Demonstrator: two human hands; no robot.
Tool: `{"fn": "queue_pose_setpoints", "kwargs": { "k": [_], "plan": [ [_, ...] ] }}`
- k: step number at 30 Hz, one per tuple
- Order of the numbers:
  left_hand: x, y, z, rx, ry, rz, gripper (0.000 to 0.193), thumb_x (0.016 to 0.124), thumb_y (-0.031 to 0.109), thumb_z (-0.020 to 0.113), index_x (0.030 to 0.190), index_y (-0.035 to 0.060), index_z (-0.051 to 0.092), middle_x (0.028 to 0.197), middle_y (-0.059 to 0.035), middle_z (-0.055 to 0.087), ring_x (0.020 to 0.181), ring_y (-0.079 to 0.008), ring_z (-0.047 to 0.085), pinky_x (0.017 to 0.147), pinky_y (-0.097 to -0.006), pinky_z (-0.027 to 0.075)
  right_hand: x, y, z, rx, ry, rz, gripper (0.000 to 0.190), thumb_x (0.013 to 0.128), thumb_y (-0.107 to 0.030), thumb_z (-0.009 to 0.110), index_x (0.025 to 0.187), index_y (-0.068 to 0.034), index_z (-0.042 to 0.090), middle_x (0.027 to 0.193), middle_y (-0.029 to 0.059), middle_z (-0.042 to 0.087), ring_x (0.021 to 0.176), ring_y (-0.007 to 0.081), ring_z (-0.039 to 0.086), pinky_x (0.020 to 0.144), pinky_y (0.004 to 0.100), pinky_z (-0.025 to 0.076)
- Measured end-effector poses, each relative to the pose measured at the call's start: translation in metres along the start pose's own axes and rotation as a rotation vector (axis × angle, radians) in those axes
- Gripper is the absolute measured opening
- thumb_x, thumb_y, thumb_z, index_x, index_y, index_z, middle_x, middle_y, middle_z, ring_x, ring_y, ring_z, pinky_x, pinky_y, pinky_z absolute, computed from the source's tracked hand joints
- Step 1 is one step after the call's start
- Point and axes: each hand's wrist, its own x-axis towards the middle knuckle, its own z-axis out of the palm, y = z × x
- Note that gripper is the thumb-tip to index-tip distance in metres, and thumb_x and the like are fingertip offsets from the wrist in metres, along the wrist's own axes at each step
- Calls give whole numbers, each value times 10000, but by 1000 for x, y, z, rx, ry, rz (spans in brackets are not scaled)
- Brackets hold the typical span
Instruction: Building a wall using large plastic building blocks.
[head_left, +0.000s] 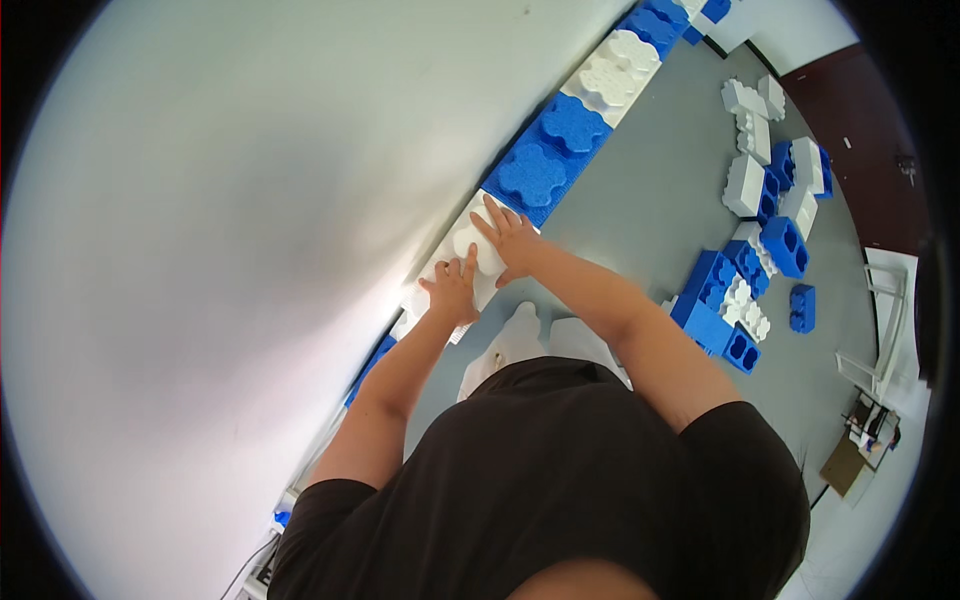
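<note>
Both of my hands lie on a large white toy building block (444, 262) with rounded studs, set in a row along the wall. My left hand (452, 292) rests spread on its nearer part, index finger pointing forward to a stud. At the block's far end, my right hand (514, 241) is spread over the other stud, thumb toward the outer side. A blue block (547, 154) adjoins the far end, followed by another white block (611, 75) and a blue one (656, 26). Part of a lower white block (405, 324) shows behind my left hand.
Close on the left rises a pale wall (210, 225). Loose blue and white blocks, among them a blue one (785, 247), lie piled on the grey floor (652, 195) to the right. Beyond are a dark red door (855, 142) and a white metal frame (889, 330).
</note>
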Motion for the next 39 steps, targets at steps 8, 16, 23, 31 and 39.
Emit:
{"fn": "queue_pose_setpoints", "kwargs": {
  "k": [8,16,23,31,39],
  "plan": [
    [5,-2,-5,-16,-9,26,1186,536,290,756,1403,219,-51,1289,-85,321,1183,-312,304,874,-651,319,11,0,-12,9,-143,53,1262,495,-405,806,1411,-172,-31,1424,255,-41,1132,418,373,847,467,438],
    [11,-5,-2,-10,-27,7,1258,518,324,785,1394,172,-105,1295,-99,283,1186,-329,263,866,-658,303,9,3,-11,138,-34,41,1228,457,-291,816,1412,-205,48,1429,219,40,1143,410,363,834,526,437],
    [12,-5,1,15,-17,11,1259,528,338,778,1389,167,-124,1316,-105,262,1194,-332,257,881,-641,294,9,1,0,136,57,59,1251,423,-270,835,1411,-226,68,1434,197,68,1181,377,340,828,503,440],
    [10,-2,0,13,-28,-14,1237,552,333,770,1390,175,-126,1322,-104,253,1211,-336,236,921,-639,255,1,6,5,202,186,-6,1175,428,-221,809,1400,-219,149,1441,175,96,1179,337,347,860,437,413],
    [19,3,4,20,-28,-38,1244,557,357,774,1385,150,-132,1343,-135,204,1232,-342,209,949,-608,227,-9,13,26,283,284,46,1083,515,-249,793,1393,-178,163,1451,136,77,1247,337,268,921,431,356]
  ]
}}
